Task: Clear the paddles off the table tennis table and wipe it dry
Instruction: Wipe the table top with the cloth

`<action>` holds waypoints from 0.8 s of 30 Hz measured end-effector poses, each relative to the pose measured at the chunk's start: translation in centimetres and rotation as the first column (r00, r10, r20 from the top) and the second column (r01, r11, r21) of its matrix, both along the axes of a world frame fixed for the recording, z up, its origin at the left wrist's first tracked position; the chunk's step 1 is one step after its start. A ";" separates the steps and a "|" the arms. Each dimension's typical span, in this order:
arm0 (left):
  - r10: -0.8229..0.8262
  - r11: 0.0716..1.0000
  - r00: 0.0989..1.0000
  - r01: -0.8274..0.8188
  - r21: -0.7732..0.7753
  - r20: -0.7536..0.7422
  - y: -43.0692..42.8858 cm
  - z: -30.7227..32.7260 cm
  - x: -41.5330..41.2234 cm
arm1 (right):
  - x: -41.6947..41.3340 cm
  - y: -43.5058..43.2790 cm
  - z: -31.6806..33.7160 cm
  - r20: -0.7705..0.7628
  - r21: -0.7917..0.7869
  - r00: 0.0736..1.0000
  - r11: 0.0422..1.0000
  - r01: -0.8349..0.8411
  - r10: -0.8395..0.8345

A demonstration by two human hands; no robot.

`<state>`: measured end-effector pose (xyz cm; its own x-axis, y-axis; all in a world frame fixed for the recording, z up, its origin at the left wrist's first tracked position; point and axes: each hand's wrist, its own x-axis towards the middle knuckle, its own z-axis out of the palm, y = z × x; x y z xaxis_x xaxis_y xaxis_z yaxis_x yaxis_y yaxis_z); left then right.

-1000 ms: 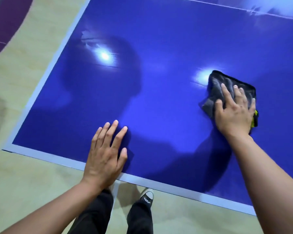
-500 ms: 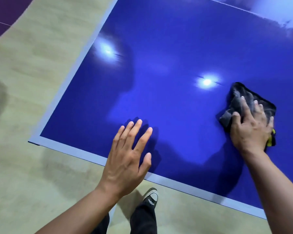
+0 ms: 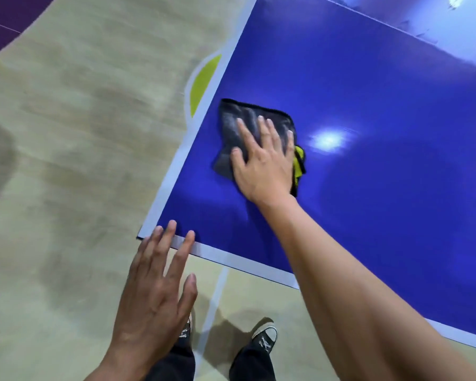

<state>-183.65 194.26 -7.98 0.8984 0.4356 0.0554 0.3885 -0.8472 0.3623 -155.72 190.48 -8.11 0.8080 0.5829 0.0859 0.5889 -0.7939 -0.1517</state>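
Right hand (image 3: 263, 163) flat on grey cloth (image 3: 231, 127) near table (image 3: 368, 105) corner

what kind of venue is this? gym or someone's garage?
Most likely an indoor sports hall. The blue table tennis table with its white edge line stands on a pale wood-look court floor with purple and yellow-green painted markings. Ceiling lights glare off the tabletop. No garage clutter in view.

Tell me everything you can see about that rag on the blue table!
The rag is a dark grey cloth, soft and fuzzy like microfibre, with a black stitched edge and a bright yellow side peeking out on the right. It lies crumpled and partly folded, flat on the blue table, close to the table's left white edge near its near corner. The right hand presses down on it with spread fingers. Nothing else touches it.
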 end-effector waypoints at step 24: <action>-0.036 0.992 0.992 0.050 0.117 -0.123 -12.9 -2.1 2.3 | 6.1 -32.2 0.0 -0.055 0.050 0.963 0.963 0.266 -0.263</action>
<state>-181.37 181.36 -10.06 0.9195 0.3930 -0.0047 0.3851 -0.8986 0.2103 -149.67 158.26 -8.13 0.9366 0.3433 0.0703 0.3502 -0.9097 -0.2232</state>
